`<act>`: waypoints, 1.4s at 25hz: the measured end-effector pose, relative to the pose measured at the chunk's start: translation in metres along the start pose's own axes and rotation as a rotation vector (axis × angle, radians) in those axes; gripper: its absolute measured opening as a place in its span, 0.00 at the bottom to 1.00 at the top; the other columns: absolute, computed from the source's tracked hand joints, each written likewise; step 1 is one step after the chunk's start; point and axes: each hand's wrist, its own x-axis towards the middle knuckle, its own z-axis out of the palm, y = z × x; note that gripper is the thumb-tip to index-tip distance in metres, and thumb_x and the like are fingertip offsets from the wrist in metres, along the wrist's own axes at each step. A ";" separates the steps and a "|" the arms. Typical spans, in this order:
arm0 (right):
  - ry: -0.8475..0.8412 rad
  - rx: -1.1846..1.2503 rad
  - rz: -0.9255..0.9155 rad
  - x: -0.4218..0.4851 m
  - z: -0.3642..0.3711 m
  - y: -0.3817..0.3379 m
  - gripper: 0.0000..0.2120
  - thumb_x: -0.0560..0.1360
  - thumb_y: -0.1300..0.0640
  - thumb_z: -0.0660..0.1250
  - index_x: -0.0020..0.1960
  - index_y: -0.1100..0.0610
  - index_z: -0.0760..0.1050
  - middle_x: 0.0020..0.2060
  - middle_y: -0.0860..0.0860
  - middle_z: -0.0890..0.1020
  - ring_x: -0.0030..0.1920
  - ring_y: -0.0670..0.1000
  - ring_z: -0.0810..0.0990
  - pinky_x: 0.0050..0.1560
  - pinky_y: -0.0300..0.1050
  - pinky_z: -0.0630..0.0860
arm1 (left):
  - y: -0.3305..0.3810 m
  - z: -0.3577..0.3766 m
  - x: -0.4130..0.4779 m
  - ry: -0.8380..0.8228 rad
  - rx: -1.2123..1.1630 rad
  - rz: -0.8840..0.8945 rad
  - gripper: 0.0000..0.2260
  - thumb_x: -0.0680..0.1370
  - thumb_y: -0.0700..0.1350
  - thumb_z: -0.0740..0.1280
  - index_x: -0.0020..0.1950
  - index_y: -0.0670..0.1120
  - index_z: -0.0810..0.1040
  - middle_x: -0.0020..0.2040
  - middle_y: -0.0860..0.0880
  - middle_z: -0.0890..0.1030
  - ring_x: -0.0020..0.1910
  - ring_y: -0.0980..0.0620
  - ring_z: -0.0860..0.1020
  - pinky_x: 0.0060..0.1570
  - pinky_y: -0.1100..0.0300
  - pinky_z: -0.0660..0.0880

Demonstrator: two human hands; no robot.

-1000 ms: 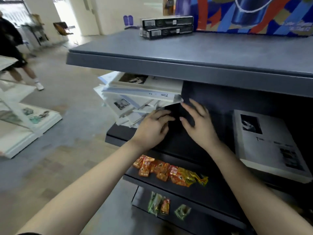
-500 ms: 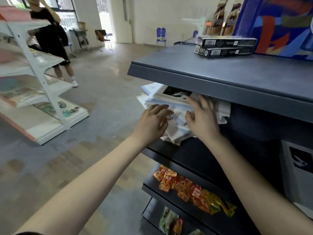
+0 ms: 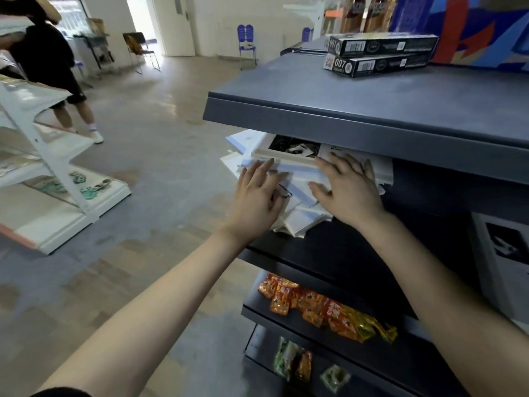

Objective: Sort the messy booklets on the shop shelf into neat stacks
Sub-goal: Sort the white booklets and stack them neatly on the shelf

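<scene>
**Both hands laid on the jumbled booklets (image 3: 289, 167) at the shelf's left end**

At the far left a person (image 3: 48, 61) in dark clothes stands on the bare floor beside a white display rack (image 3: 65, 179), whose lowest board carries a few greenish items. Farther back, a folding chair (image 3: 140, 50) and a blue chair (image 3: 246, 38) stand near the bright doorway.

The left hand (image 3: 257, 196) reaches in from the lower left, palm down. Its fingers are straight and slightly spread, their tips resting on the front edges of the booklets. The booklets form a loose, crooked white pile at the left end of the dark middle shelf (image 3: 315, 253), under the grey top shelf (image 3: 372, 110). Several corners jut out past the left edge at different angles. The uppermost one shows a black-and-white photo on its cover.

The right hand (image 3: 346, 190) lies just right of the left one, apart from it. It is also open and flat against the pile, with the fingers fanned upward over the top booklets and the thumb pointing left along their edges. Neither hand pinches or lifts anything.

On the top shelf, toward its back, two long black boxes (image 3: 380, 55) lie stacked beside a colourful painted panel (image 3: 472, 24). One shelf below the booklets, orange and yellow snack packets (image 3: 315, 305) lie in a row. Green and orange packets (image 3: 289, 362) lie on the shelf under that. At the far right edge of the view, another white booklet (image 3: 501, 253) with a dark photo lies on the middle shelf, well apart from the pile.
</scene>
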 end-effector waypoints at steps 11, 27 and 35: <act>0.117 0.062 0.051 -0.006 0.008 -0.007 0.22 0.77 0.50 0.56 0.71 0.52 0.67 0.70 0.52 0.69 0.72 0.55 0.62 0.71 0.64 0.46 | -0.032 -0.015 0.047 -0.134 0.063 -0.097 0.23 0.77 0.54 0.61 0.70 0.45 0.66 0.60 0.41 0.73 0.60 0.40 0.67 0.65 0.46 0.61; 0.149 0.109 -0.019 -0.030 0.003 -0.040 0.21 0.77 0.51 0.61 0.69 0.53 0.69 0.66 0.50 0.74 0.68 0.52 0.68 0.71 0.63 0.53 | -0.016 -0.033 0.011 0.061 0.082 -0.180 0.14 0.72 0.44 0.69 0.57 0.49 0.79 0.53 0.45 0.79 0.55 0.40 0.72 0.51 0.53 0.67; -0.036 -0.013 0.196 -0.040 -0.022 0.024 0.35 0.70 0.68 0.61 0.73 0.46 0.61 0.73 0.51 0.61 0.71 0.57 0.59 0.70 0.62 0.56 | 0.013 -0.040 0.004 0.059 0.167 -0.170 0.12 0.74 0.45 0.66 0.57 0.49 0.79 0.59 0.47 0.76 0.60 0.40 0.70 0.55 0.51 0.66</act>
